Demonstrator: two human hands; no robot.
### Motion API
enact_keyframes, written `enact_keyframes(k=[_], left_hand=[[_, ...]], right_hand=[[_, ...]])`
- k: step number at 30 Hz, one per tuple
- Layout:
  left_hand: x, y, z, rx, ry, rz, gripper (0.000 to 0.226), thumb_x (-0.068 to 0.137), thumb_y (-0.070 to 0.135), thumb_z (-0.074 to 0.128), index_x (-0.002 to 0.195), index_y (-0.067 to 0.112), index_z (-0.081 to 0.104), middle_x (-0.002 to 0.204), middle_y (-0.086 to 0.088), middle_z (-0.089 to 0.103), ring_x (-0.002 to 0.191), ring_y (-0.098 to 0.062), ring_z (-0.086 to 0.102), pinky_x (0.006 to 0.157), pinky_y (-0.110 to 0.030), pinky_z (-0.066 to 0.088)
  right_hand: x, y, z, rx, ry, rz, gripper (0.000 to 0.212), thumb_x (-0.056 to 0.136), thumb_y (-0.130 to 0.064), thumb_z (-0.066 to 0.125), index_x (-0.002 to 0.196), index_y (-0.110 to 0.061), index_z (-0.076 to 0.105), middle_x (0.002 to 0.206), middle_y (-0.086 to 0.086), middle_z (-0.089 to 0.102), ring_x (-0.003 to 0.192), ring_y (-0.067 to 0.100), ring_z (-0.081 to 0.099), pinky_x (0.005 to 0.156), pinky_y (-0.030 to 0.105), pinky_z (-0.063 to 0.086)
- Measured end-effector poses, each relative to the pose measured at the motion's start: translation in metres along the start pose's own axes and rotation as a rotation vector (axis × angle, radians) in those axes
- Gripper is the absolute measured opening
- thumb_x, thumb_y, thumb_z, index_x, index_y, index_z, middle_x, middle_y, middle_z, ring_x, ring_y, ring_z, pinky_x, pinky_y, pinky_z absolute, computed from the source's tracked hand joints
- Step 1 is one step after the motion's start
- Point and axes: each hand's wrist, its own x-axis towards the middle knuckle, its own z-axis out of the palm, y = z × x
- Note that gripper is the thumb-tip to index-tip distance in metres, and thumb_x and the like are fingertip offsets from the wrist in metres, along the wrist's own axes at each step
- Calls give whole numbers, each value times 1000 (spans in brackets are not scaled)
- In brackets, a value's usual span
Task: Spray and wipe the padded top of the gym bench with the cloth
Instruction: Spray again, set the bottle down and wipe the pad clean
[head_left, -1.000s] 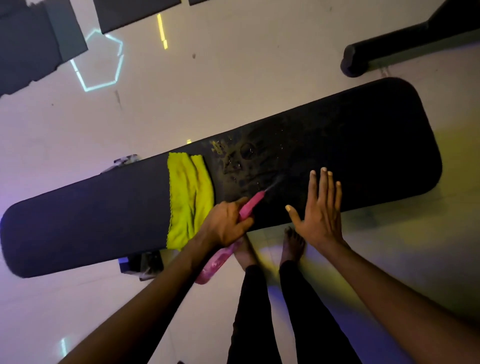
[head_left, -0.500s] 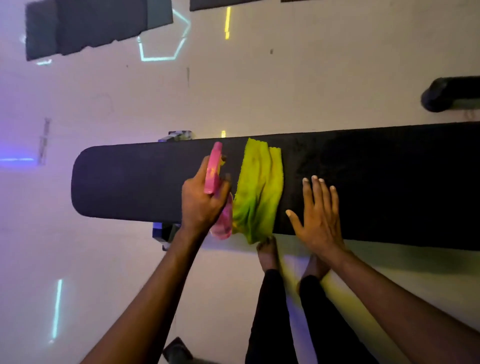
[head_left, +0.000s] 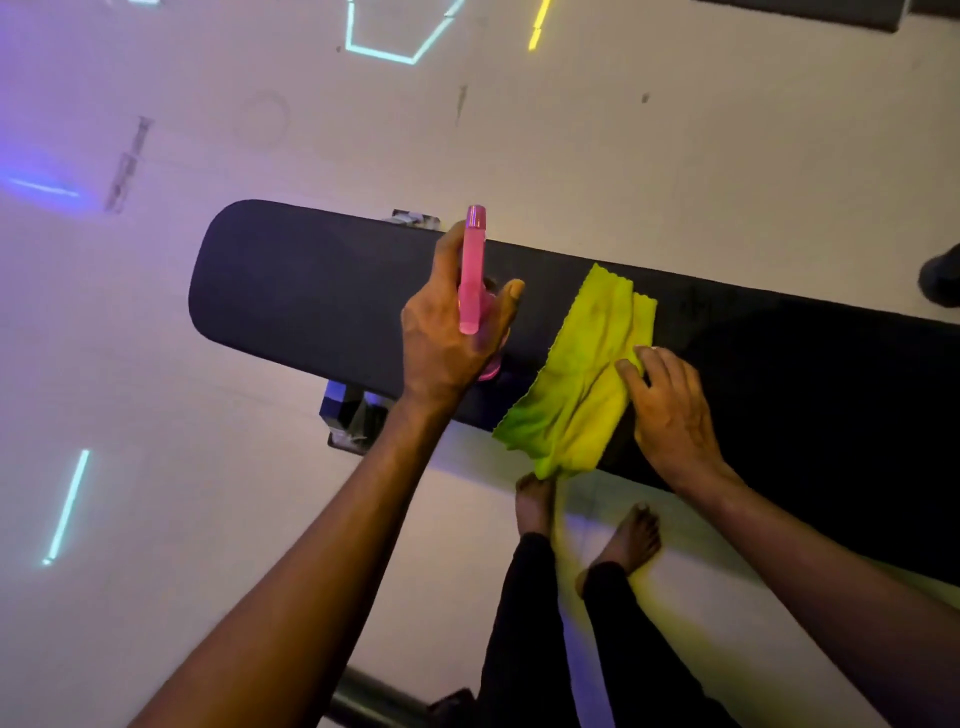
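Note:
The long black padded bench top (head_left: 311, 301) runs from the left middle to the right edge of the view. A yellow-green cloth (head_left: 582, 374) lies draped across it, its lower end hanging over the near edge. My left hand (head_left: 447, 338) grips a pink spray bottle (head_left: 474, 270) above the pad, just left of the cloth, nozzle pointing away from me. My right hand (head_left: 670, 410) rests on the cloth's right edge, fingertips curled onto the fabric.
My bare feet (head_left: 587, 519) stand on the pale floor close to the bench's near edge. A metal bench leg (head_left: 353, 415) shows under the pad at left. A dark rounded object (head_left: 940, 280) sits at the far right edge. A dark bar (head_left: 379, 701) lies bottom centre.
My right hand moved from lying flat on the bare pad onto the cloth's right edge. My left hand turned the spray bottle upright. The view shifted, so the bench's left end sits further in.

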Motion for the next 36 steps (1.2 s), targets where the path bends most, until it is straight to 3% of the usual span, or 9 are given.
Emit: enact_keyframes(k=[3,7,11,14,18,22,26,30,36], left_hand=[[-11,-5,-4,-2,18,-12,50,95,19,72,136,-4,54,86,0,73,67,-15,70,67,-21,58],[-3,-5,-8,-25,82,-47,44,95,16,71,127,-10,59,80,-14,73,66,-21,70,67,-35,61],[5,-4,-7,-18,49,-7,62,94,18,75,143,-6,47,98,-13,75,78,-18,74,75,-22,61],[0,-7,-5,12,29,-9,78,90,23,79,150,-5,38,121,-7,70,93,-20,75,83,-26,61],[-3,-19,-8,-19,-10,-54,96,83,36,84,155,0,30,126,1,65,100,-5,66,85,-2,48],[-34,-37,-7,-102,8,-188,119,76,42,89,161,13,11,148,-1,48,131,-10,54,106,-29,52],[-109,-44,15,40,176,-347,80,77,46,89,137,18,45,114,-1,53,101,-15,56,85,-38,54],[-163,-21,66,86,-158,-316,38,85,49,78,106,23,61,99,7,56,86,-8,57,70,-40,55],[-153,16,135,267,-400,-193,57,85,48,76,126,13,59,115,-8,61,108,-29,57,92,-44,47]], right_hand=[[3,6,1,-6,0,-13,55,68,14,75,120,-1,69,129,22,66,115,45,63,97,51,53],[8,8,-1,8,27,-29,45,69,9,83,111,-3,72,121,20,70,112,44,65,93,50,54],[19,8,-10,42,37,-48,31,71,5,85,98,-4,74,105,18,71,108,44,66,91,49,55],[24,8,-20,75,14,-61,21,77,-3,85,95,-3,75,105,17,74,110,45,67,94,51,55],[24,5,-32,106,6,-88,18,82,-11,81,97,-4,73,102,14,76,110,43,67,98,51,52],[22,2,-49,195,38,-75,14,82,-7,77,89,-3,66,81,18,69,89,42,67,90,50,52],[15,-2,-65,326,23,-11,12,89,-10,70,94,-4,61,79,15,63,77,40,61,74,43,47],[2,1,-77,393,70,71,12,92,-16,68,100,-10,61,88,11,68,75,41,66,63,40,49],[-28,27,-92,515,111,211,10,93,-18,72,99,-13,66,91,8,69,83,39,69,68,47,56]])
